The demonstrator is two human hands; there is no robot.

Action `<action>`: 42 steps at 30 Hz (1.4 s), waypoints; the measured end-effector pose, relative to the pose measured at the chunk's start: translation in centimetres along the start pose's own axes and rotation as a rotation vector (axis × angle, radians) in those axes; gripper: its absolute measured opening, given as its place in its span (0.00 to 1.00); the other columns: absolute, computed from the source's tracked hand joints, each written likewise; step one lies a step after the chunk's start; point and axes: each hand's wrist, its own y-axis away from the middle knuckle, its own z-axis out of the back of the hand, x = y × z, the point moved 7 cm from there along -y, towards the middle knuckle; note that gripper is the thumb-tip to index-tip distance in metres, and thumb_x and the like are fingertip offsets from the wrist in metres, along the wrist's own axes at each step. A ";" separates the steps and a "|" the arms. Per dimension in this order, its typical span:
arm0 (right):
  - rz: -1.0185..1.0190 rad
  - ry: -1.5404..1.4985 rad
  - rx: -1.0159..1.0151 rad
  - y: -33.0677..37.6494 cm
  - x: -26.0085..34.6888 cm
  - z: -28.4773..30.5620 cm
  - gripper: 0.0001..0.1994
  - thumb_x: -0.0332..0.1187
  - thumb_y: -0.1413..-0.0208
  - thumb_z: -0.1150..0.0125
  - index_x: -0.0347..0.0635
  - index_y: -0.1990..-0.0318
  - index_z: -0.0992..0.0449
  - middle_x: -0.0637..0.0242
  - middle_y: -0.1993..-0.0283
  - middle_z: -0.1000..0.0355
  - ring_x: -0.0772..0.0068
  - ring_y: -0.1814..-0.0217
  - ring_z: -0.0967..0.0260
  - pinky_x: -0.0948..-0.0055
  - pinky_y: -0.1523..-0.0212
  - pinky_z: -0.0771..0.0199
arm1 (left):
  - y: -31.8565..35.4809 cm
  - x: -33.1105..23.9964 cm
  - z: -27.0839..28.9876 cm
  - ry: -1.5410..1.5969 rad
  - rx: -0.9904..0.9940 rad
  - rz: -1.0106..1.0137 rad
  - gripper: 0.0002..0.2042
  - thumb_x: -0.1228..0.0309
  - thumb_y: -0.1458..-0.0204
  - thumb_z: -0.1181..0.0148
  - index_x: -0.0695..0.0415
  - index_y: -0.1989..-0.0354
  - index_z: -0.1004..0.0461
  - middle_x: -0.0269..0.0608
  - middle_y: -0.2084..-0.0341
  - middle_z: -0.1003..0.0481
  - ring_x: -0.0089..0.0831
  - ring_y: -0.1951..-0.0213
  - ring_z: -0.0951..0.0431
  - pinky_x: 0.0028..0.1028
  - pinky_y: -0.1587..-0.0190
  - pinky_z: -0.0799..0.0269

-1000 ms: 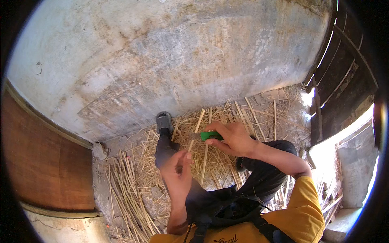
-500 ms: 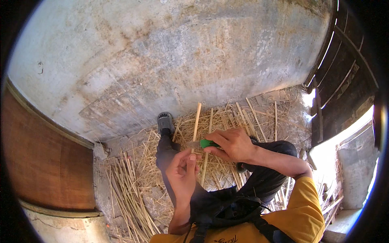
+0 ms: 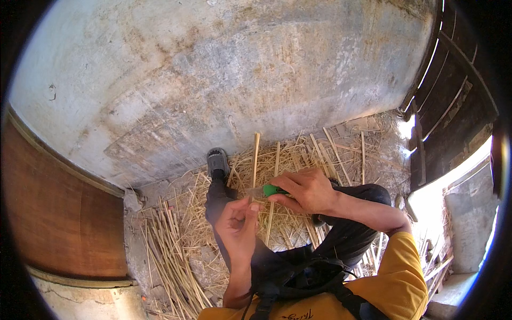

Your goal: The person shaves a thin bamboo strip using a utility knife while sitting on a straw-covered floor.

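My right hand (image 3: 310, 193) is closed around the green handle of a knife (image 3: 273, 190). Its short blade points left and lies across a pale, narrow bamboo strip (image 3: 256, 160). The near end of that strip is pinched between the thumb and fingers of my left hand (image 3: 239, 224), just below the blade. From there the strip runs away from me toward the wall. Whether the blade's edge is cutting into it is too small to tell.
Shavings (image 3: 202, 213) and loose strips cover the floor between my legs. A bundle of strips (image 3: 173, 256) lies at the left, near a brown wooden panel (image 3: 64, 208). A stained wall (image 3: 256, 74) rises ahead; dark boards (image 3: 448, 101) stand at the right.
The far end of the bamboo strip has swung slightly left and the strip appears turned, with a line along it showing. Both hands stay almost in place.
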 end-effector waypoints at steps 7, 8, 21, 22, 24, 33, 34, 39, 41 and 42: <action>-0.038 0.030 0.020 -0.4 -0.1 0.6 0.16 0.46 0.40 0.34 0.46 0.53 0.22 0.67 0.67 0.22 0.60 0.76 0.23 0.63 0.78 0.24 | 0.3 0.0 -0.1 -0.030 -0.020 -0.041 0.07 0.75 0.38 0.35 0.61 0.55 0.23 0.42 0.71 0.18 0.12 0.82 0.34 0.17 0.82 0.43; -0.035 0.033 0.014 -0.5 0.0 0.7 0.16 0.47 0.40 0.34 0.46 0.53 0.22 0.67 0.67 0.22 0.60 0.76 0.23 0.63 0.77 0.24 | 0.4 -0.1 -0.1 -0.035 -0.029 -0.047 0.07 0.74 0.38 0.35 0.61 0.55 0.23 0.42 0.71 0.18 0.12 0.82 0.34 0.17 0.82 0.43; -0.125 0.087 -0.041 -0.8 -2.6 1.1 0.14 0.41 0.44 0.29 0.46 0.54 0.21 0.64 0.63 0.20 0.59 0.73 0.21 0.65 0.75 0.23 | 1.0 0.4 0.6 -0.140 -0.018 -0.065 0.07 0.73 0.37 0.35 0.61 0.55 0.22 0.36 0.73 0.19 0.10 0.81 0.34 0.15 0.81 0.44; -0.124 0.091 -0.040 -0.8 -2.6 1.1 0.14 0.41 0.44 0.29 0.46 0.54 0.21 0.64 0.63 0.20 0.59 0.73 0.21 0.65 0.75 0.23 | 1.1 0.6 0.7 -0.143 -0.024 -0.051 0.07 0.73 0.38 0.35 0.61 0.55 0.22 0.36 0.73 0.19 0.10 0.80 0.34 0.15 0.81 0.44; -0.100 0.071 -0.022 -0.9 -2.4 0.7 0.14 0.40 0.43 0.29 0.46 0.54 0.21 0.62 0.61 0.19 0.57 0.71 0.20 0.64 0.73 0.22 | 1.1 0.8 0.8 -0.146 -0.029 -0.038 0.07 0.73 0.38 0.35 0.61 0.55 0.22 0.36 0.73 0.19 0.10 0.80 0.33 0.16 0.81 0.44; -0.726 0.029 -0.180 -1.4 -14.7 7.5 0.14 0.42 0.31 0.46 0.42 0.52 0.22 0.63 0.70 0.26 0.72 0.76 0.32 0.68 0.74 0.33 | 4.9 2.5 2.7 -0.095 0.110 0.037 0.07 0.81 0.40 0.36 0.64 0.55 0.22 0.37 0.67 0.17 0.18 0.63 0.20 0.20 0.60 0.28; -0.726 -0.059 -0.273 -1.3 -15.2 8.3 0.15 0.44 0.30 0.47 0.42 0.52 0.21 0.65 0.71 0.28 0.76 0.75 0.37 0.71 0.72 0.35 | 4.4 2.6 3.0 -0.128 0.074 0.066 0.07 0.80 0.40 0.36 0.64 0.55 0.22 0.37 0.67 0.17 0.18 0.63 0.19 0.20 0.60 0.27; -0.760 -0.489 -0.163 -1.6 -12.2 4.7 0.18 0.47 0.32 0.43 0.42 0.51 0.20 0.73 0.68 0.27 0.79 0.70 0.34 0.72 0.63 0.31 | 2.8 0.8 3.1 -0.272 0.054 0.004 0.07 0.79 0.40 0.36 0.65 0.55 0.21 0.37 0.68 0.17 0.18 0.63 0.19 0.20 0.61 0.27; -0.498 -0.743 0.071 -3.4 -8.6 1.9 0.16 0.44 0.33 0.38 0.39 0.52 0.19 0.73 0.71 0.25 0.82 0.67 0.27 0.77 0.64 0.29 | 2.4 -0.7 2.8 -0.408 0.059 -0.123 0.06 0.78 0.39 0.36 0.62 0.55 0.20 0.37 0.71 0.17 0.13 0.75 0.26 0.18 0.72 0.32; -0.492 -0.746 0.074 -4.1 -7.5 1.5 0.16 0.44 0.33 0.38 0.39 0.52 0.19 0.73 0.71 0.25 0.82 0.67 0.27 0.77 0.64 0.29 | 2.1 -1.2 2.9 -0.410 0.052 -0.126 0.06 0.78 0.39 0.36 0.62 0.55 0.20 0.37 0.71 0.17 0.13 0.75 0.26 0.18 0.72 0.32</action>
